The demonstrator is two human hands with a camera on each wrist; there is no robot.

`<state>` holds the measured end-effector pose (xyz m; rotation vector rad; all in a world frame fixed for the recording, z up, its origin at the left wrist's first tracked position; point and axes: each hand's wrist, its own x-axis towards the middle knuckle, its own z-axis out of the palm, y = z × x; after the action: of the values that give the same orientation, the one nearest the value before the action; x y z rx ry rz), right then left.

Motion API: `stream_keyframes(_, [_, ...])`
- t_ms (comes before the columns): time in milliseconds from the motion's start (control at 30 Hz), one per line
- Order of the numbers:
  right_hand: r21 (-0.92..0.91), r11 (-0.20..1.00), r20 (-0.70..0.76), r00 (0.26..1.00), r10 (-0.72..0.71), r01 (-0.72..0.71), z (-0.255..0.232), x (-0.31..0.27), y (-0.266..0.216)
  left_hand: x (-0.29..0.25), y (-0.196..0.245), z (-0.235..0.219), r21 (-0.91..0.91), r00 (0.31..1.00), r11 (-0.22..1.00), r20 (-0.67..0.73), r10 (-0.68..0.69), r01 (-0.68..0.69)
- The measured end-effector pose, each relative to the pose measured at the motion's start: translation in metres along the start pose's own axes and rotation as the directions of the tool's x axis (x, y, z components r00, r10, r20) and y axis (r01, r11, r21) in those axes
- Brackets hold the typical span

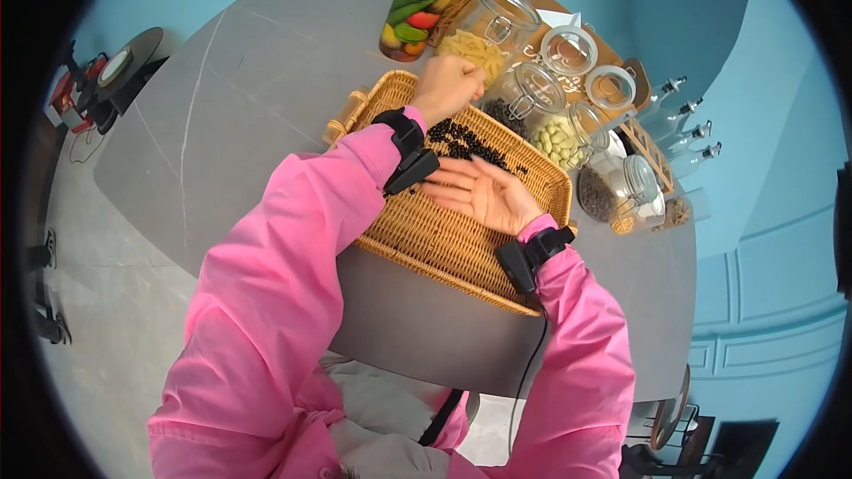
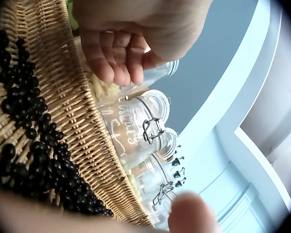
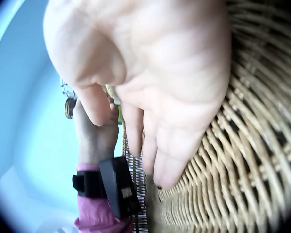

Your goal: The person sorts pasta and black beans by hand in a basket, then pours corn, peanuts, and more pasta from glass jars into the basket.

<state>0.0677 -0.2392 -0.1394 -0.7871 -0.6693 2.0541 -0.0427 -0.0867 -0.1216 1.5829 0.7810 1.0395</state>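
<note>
A rectangular wicker basket has many small black beans scattered on its bottom, toward its far side. My left hand hovers over the basket's far rim, near the glass jar of pasta. Its fingers are curled in toward the palm, and nothing shows between them in the left wrist view. My right hand lies palm up inside the basket, just on the near side of the beans. Its fingers are nearly straight, with a small dark speck at one fingertip in the right wrist view.
Clip-top glass jars line the basket's far side, among them one of pale green beans and one of dark contents. A tall jar of vegetables stands at the back. Glass bottles are to the right. A cable trails from my right wrist.
</note>
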Motion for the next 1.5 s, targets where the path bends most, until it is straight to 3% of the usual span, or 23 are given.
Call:
stream_keyframes(67, [0.019, 0.999, -0.036, 0.998, -0.045, 0.046, -0.003, 0.003, -0.007, 0.0, -0.004, 0.001, 0.092, 0.997, 0.993, -0.007, 0.078, -0.077])
stream_keyframes(167, [0.067, 0.956, -0.061, 0.958, -0.282, 0.285, -0.007, 0.009, -0.014, 0.001, -0.008, 0.0, 0.053, 0.999, 0.998, -0.031, 0.038, -0.036])
stream_keyframes(333, [0.0, 0.937, -0.129, 0.929, -0.346, 0.349, 0.002, -0.021, -0.03, 0.003, -0.008, -0.002, 0.028, 0.999, 0.999, -0.036, 0.039, -0.038])
stream_keyframes(400, [-0.129, 0.989, 0.102, 0.993, -0.056, 0.069, 0.003, -0.041, -0.034, 0.003, -0.003, -0.004, -0.023, 0.999, 1.0, -0.042, 0.017, -0.018])
stream_keyframes(433, [-0.263, 0.964, 0.037, 0.998, 0.057, -0.045, 0.007, -0.05, -0.031, 0.003, 0.0, -0.006, -0.059, 0.999, 0.998, -0.033, 0.005, -0.007])
stream_keyframes(467, [-0.328, 0.93, 0.072, 0.978, 0.197, -0.163, 0.012, -0.056, -0.027, 0.004, 0.002, -0.008, -0.06, 1.0, 0.998, -0.028, 0.01, -0.012])
stream_keyframes(533, [-0.421, 0.823, -0.068, 0.918, 0.39, -0.381, 0.008, -0.058, -0.012, 0.004, 0.006, -0.011, -0.09, 0.999, 0.995, 0.029, -0.043, 0.045])
stream_keyframes(567, [-0.422, 0.766, -0.196, 0.874, 0.445, -0.485, 0.009, -0.055, -0.008, 0.006, 0.005, -0.011, -0.086, 0.999, 0.995, 0.035, -0.037, 0.04])
stream_keyframes(633, [-0.401, 0.807, -0.213, 0.901, 0.378, -0.434, 0.006, -0.052, -0.008, 0.011, 0.006, -0.013, -0.033, 0.977, 0.997, 0.207, -0.059, 0.067])
stream_keyframes(667, [-0.38, 0.84, -0.232, 0.919, 0.318, -0.387, 0.005, -0.049, -0.011, 0.01, 0.013, -0.018, -0.023, 0.977, 0.998, 0.21, -0.047, 0.054])
stream_keyframes(700, [-0.342, 0.881, -0.215, 0.94, 0.265, -0.327, 0.004, -0.046, -0.012, 0.007, 0.022, -0.026, 0.023, 0.915, 0.996, 0.395, -0.085, 0.082])
stream_keyframes(767, [-0.344, 0.882, -0.213, 0.942, 0.259, -0.321, 0.003, -0.043, -0.015, 0.004, 0.037, -0.045, 0.195, 0.695, 0.978, 0.693, -0.188, 0.07])
stream_keyframes(800, [-0.35, 0.878, -0.217, 0.94, 0.263, -0.326, 0.003, -0.043, -0.016, 0.0, 0.045, -0.054, 0.206, 0.694, 0.976, 0.693, -0.197, 0.072])
stream_keyframes(833, [-0.359, 0.875, -0.22, 0.941, 0.258, -0.324, 0.002, -0.043, -0.015, -0.005, 0.053, -0.062, 0.367, 0.505, 0.928, 0.79, -0.349, 0.068])
stream_keyframes(867, [-0.356, 0.88, -0.208, 0.945, 0.254, -0.315, 0.001, -0.043, -0.014, -0.01, 0.056, -0.069, 0.515, 0.291, 0.857, 0.816, -0.499, 0.025])
stream_keyframes(900, [-0.368, 0.874, -0.215, 0.944, 0.251, -0.317, -0.001, -0.043, -0.014, -0.017, 0.056, -0.072, 0.526, 0.291, 0.85, 0.81, -0.509, 0.022])
stream_keyframes(967, [-0.381, 0.871, -0.219, 0.946, 0.24, -0.309, 0.0, -0.043, -0.014, -0.034, 0.051, -0.074, 0.681, 0.007, 0.733, 0.733, -0.681, 0.009])
stream_keyframes(1000, [-0.38, 0.871, -0.224, 0.944, 0.241, -0.312, 0.001, -0.042, -0.014, -0.038, 0.045, -0.071, 0.685, 0.01, 0.729, 0.729, -0.685, 0.005])
stream_keyframes(1067, [-0.385, 0.868, -0.227, 0.944, 0.238, -0.312, 0.001, -0.041, -0.015, -0.044, 0.031, -0.065, 0.709, -0.126, 0.702, 0.704, -0.699, 0.068])
stream_keyframes(1267, [-0.357, 0.888, -0.226, 0.949, 0.219, -0.29, -0.006, -0.032, -0.018, -0.029, 0.016, -0.046, 0.693, -0.018, 0.711, 0.718, -0.696, 0.118])
stream_keyframes(1367, [-0.36, 0.908, -0.228, 0.964, 0.137, -0.214, -0.004, -0.022, -0.02, -0.019, 0.014, -0.037, 0.651, 0.111, 0.742, 0.735, -0.669, 0.161])
stream_keyframes(1400, [-0.362, 0.909, -0.228, 0.965, 0.129, -0.207, -0.003, -0.018, -0.022, -0.018, 0.013, -0.035, 0.653, 0.112, 0.742, 0.734, -0.67, 0.152])
stream_keyframes(1500, [-0.34, 0.928, -0.292, 0.955, 0.051, -0.153, -0.01, -0.007, -0.025, -0.014, 0.008, -0.031, 0.575, 0.285, 0.789, 0.736, -0.614, 0.215])
